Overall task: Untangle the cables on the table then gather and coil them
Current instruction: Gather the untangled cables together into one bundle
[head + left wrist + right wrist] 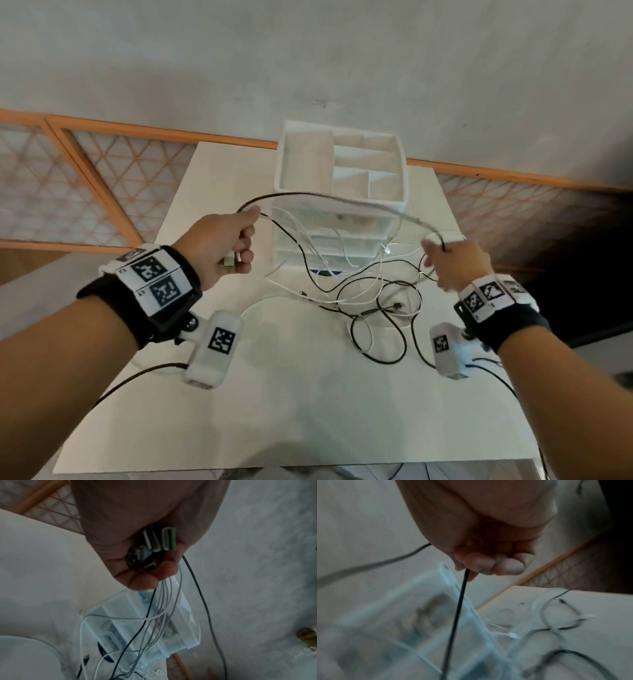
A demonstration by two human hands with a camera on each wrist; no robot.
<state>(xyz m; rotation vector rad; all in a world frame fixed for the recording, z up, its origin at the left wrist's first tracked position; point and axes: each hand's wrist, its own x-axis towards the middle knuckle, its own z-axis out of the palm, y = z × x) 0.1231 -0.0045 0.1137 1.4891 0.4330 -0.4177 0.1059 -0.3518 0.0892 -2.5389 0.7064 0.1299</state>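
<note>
A tangle of thin black and white cables [370, 291] lies on the white table [291, 411] in front of a drawer unit. My left hand [229, 246] is raised at the left and grips a bundle of cable ends; their plugs [154, 545] show inside the fist, with several strands [163, 608] hanging down. My right hand [448, 263] is raised at the right and pinches one black cable [460, 608] between curled fingers [479, 562]. That black cable arcs [325, 197] between both hands, above the drawer unit.
A white plastic drawer unit [342, 192] with open top compartments stands at the table's far middle. An orange-framed lattice railing [85, 178] runs behind the table. The near half of the table is bare. Black cords [137, 377] trail from the wrist cameras.
</note>
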